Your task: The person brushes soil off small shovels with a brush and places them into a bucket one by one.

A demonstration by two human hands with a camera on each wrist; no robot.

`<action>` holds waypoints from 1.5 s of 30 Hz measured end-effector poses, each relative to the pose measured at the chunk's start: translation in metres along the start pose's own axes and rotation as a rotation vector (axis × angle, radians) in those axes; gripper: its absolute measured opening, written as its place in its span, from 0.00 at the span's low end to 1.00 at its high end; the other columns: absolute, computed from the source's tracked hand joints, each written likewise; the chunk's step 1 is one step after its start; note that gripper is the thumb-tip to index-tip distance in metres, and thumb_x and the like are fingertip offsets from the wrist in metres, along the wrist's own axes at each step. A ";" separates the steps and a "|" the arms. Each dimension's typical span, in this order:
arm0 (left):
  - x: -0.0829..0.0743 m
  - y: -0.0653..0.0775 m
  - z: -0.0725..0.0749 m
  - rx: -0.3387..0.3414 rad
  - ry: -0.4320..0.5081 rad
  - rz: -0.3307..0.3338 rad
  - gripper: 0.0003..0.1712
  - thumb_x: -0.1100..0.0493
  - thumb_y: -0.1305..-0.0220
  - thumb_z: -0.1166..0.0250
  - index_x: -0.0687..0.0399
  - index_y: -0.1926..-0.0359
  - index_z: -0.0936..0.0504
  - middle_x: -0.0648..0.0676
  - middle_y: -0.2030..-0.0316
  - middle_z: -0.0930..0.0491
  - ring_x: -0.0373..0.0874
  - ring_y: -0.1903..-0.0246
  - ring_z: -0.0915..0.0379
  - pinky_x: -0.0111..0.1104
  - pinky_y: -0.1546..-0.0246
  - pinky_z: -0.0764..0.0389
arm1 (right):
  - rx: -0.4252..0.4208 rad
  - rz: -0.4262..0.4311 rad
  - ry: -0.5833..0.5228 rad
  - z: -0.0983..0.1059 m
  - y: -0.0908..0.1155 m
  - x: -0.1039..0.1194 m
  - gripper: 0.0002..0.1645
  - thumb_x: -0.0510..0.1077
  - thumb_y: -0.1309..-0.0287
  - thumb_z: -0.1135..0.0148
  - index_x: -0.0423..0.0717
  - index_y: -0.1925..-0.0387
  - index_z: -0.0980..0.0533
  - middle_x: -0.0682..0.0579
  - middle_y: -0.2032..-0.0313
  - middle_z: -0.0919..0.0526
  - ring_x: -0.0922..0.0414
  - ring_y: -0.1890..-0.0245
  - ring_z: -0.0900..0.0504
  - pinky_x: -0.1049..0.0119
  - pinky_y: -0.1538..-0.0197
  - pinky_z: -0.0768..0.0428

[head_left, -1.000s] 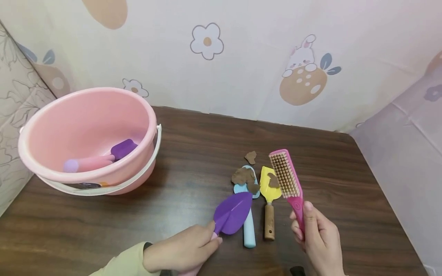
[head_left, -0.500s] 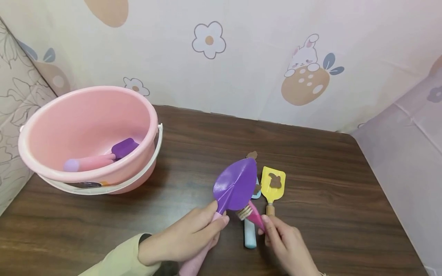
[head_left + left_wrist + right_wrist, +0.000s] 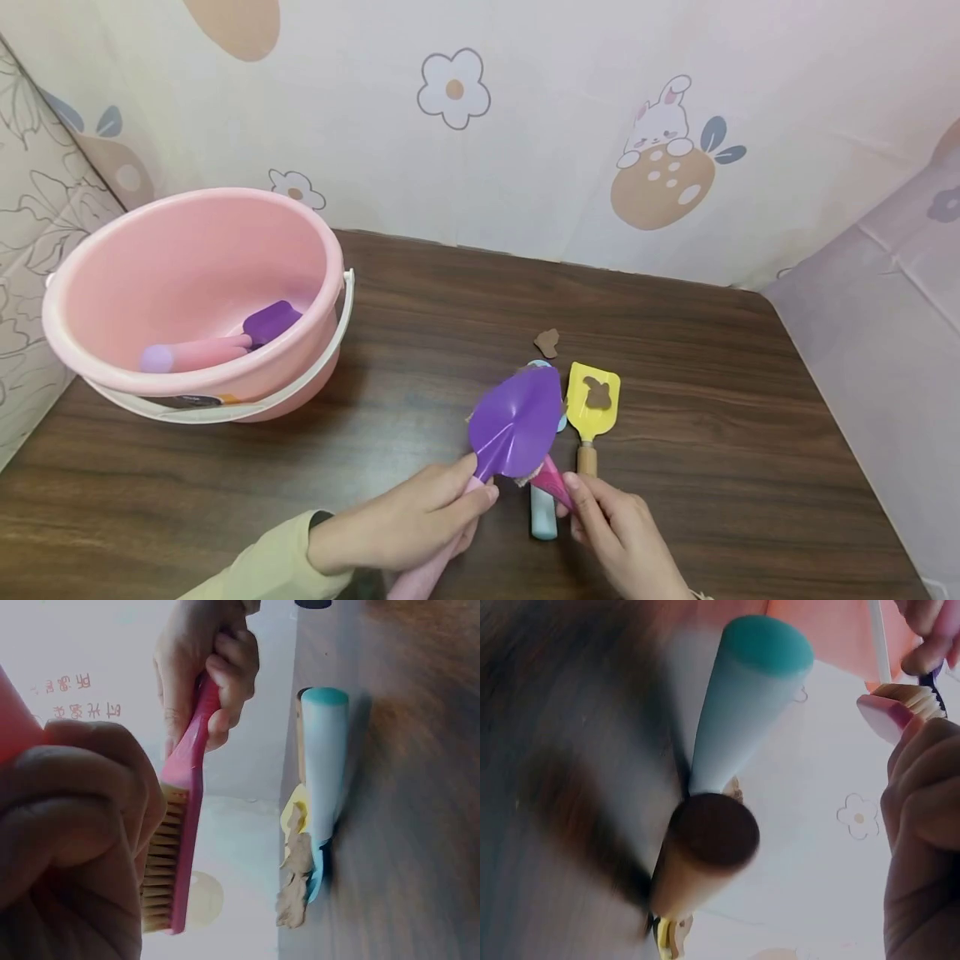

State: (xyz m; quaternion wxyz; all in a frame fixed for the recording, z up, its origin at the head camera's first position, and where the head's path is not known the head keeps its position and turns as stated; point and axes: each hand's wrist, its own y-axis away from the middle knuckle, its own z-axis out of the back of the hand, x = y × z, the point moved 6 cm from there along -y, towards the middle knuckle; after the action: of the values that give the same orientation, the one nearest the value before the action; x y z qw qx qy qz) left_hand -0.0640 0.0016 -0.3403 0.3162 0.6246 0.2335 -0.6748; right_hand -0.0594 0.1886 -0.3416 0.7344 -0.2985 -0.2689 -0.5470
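My left hand (image 3: 408, 518) grips the pink handle of a purple trowel (image 3: 519, 421), its blade tilted up above the table. In my right hand (image 3: 626, 533) is a pink brush (image 3: 193, 761), pinched by its handle. The bristles face the trowel's underside, and the blade hides most of the brush in the head view. Below lies a light-blue shovel (image 3: 543, 510), partly covered by the trowel, with brown clay-like pieces (image 3: 294, 881) on its scoop. Beside it rests a yellow shovel (image 3: 582, 425) with a wooden handle, a brown scrap (image 3: 597, 393) on its blade.
A pink bucket (image 3: 187, 383) with a white handle stands at the left of the wooden table (image 3: 697, 400). Inside it lies another purple-bladed tool (image 3: 272, 323) with a pink handle. A loose brown piece (image 3: 547, 342) lies behind the shovels. A patterned cloth (image 3: 525, 167) hangs behind.
My right hand has brought the brush leftward from over the yellow shovel to beneath the trowel's blade. The trowel rose and tilted, then dipped slightly.
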 end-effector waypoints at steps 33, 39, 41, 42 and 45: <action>0.008 0.022 0.017 -0.117 -0.448 0.106 0.20 0.62 0.48 0.37 0.56 0.60 0.39 0.44 0.81 0.38 0.32 0.83 0.39 0.26 0.83 0.34 | -0.297 -0.251 -0.288 0.046 0.009 -0.022 0.23 0.41 0.26 0.63 0.36 0.75 0.29 0.53 0.90 0.37 0.64 0.94 0.40 0.69 0.94 0.42; 0.003 0.027 0.022 -0.140 -0.465 0.119 0.19 0.61 0.46 0.40 0.59 0.58 0.40 0.44 0.83 0.41 0.33 0.82 0.42 0.26 0.81 0.37 | -0.286 -0.152 -0.147 0.041 0.008 -0.014 0.20 0.35 0.28 0.59 0.42 0.76 0.27 0.57 0.90 0.37 0.68 0.92 0.41 0.73 0.91 0.40; 0.001 0.030 0.024 -0.164 -0.498 0.126 0.22 0.61 0.45 0.40 0.61 0.54 0.41 0.43 0.84 0.42 0.33 0.82 0.43 0.27 0.79 0.37 | -0.283 -0.118 -0.115 0.041 0.008 -0.012 0.19 0.33 0.29 0.58 0.43 0.77 0.27 0.58 0.90 0.37 0.68 0.92 0.41 0.73 0.90 0.41; -0.001 0.031 0.025 -0.180 -0.515 0.124 0.22 0.60 0.45 0.40 0.61 0.54 0.41 0.43 0.84 0.43 0.33 0.82 0.44 0.27 0.78 0.37 | -0.281 -0.108 -0.102 0.040 0.007 -0.012 0.19 0.33 0.30 0.58 0.45 0.77 0.27 0.58 0.90 0.37 0.68 0.92 0.41 0.73 0.90 0.41; -0.007 0.036 0.028 -0.223 -0.530 0.103 0.20 0.61 0.43 0.41 0.58 0.55 0.42 0.41 0.85 0.44 0.32 0.82 0.45 0.27 0.77 0.37 | -0.273 -0.090 -0.078 0.040 0.006 -0.011 0.20 0.32 0.30 0.57 0.47 0.77 0.28 0.59 0.90 0.37 0.69 0.92 0.41 0.73 0.90 0.41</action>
State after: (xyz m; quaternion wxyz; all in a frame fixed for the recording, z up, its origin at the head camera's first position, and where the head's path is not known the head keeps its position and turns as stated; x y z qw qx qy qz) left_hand -0.0573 -0.0428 -0.3278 0.4667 0.3989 0.1832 -0.7678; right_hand -0.0588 0.2260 -0.3235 0.6508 -0.4042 -0.2337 -0.5987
